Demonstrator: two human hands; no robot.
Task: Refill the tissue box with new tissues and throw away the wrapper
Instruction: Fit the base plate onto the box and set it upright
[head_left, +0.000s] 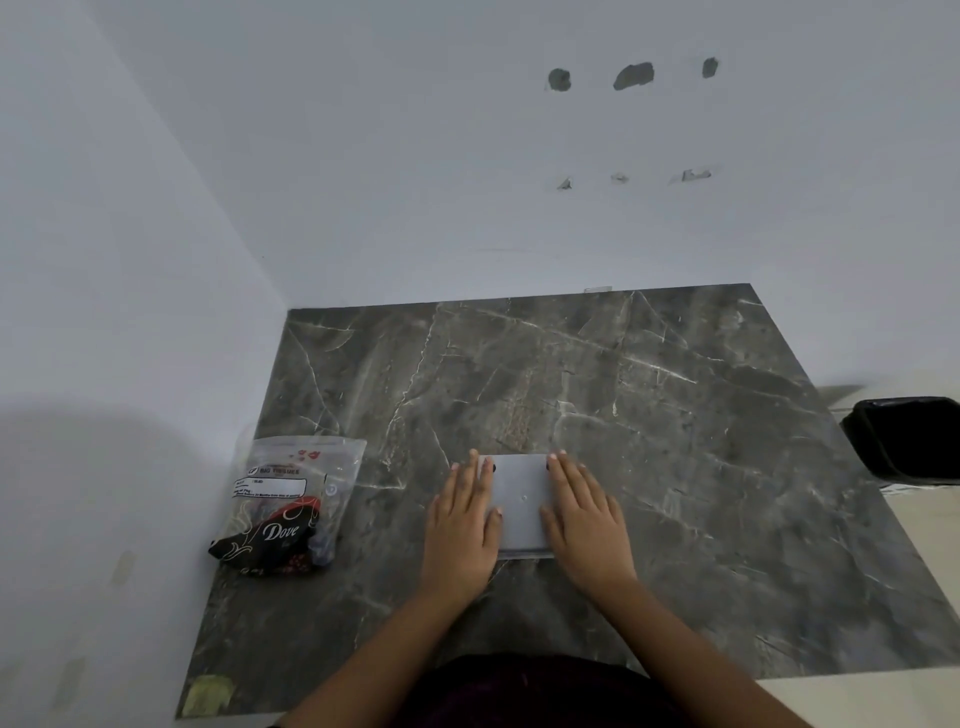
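A flat grey tissue box (519, 499) lies in the middle of the dark marble table (675, 415). My left hand (462, 525) rests flat on the box's left side, fingers stretched out. On the right side lies my right hand (584, 519), flat as well, its thumb on the box top. Both hands press against the box rather than lift it. A clear plastic tissue wrapper (291, 501) with a printed label and red-black contents lies at the table's left edge, apart from both hands.
A black bin (906, 441) stands on the floor beyond the table's right edge. White walls close off the left and the far side. A yellowish patch of tape (210, 693) sits at the table's near left corner.
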